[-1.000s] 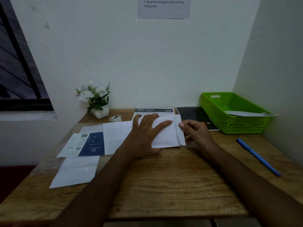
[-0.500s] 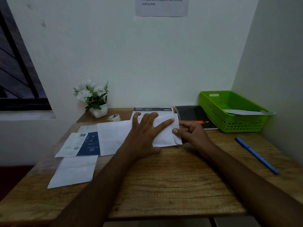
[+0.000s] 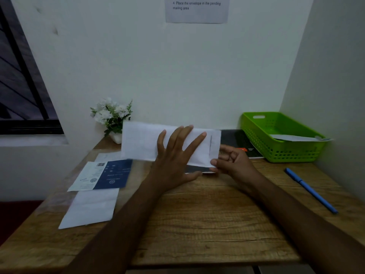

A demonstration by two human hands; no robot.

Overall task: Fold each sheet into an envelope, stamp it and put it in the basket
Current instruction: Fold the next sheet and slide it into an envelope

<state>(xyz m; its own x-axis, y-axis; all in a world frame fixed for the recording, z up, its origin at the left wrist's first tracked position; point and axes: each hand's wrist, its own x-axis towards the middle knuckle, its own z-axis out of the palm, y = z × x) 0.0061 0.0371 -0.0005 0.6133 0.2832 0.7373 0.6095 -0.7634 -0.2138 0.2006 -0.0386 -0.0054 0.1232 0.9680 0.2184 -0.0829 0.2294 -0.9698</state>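
The fingers (image 3: 194,140) of the left hand (image 3: 175,161) are straight and spread wide, and lie flat against the face of the white paper sheet (image 3: 142,143). The left thumb points right, below the sheet's near edge. The right hand (image 3: 235,165) is curled; its thumb and fingertips (image 3: 214,162) pinch the sheet's lower right corner. A narrow folded strip runs down the sheet's right end.

The sheet is held between both hands above the far middle of the wooden table (image 3: 197,224). It is motion-blurred, and its left end stands in front of the white pot of white flowers (image 3: 110,115). A dark strip (image 3: 194,169) shows just under the sheet's near edge.

Behind the right hand lies a black notebook (image 3: 235,138). To its right, against the side wall, stands the green plastic basket (image 3: 256,135), with a white envelope (image 3: 296,138) resting across it. A blue pen (image 3: 310,189) lies near the table's right edge.

On the left of the table lie a blue and white leaflet (image 3: 104,175) and, nearer, a folded white paper (image 3: 90,207). A printed notice (image 3: 197,9) hangs on the back wall.
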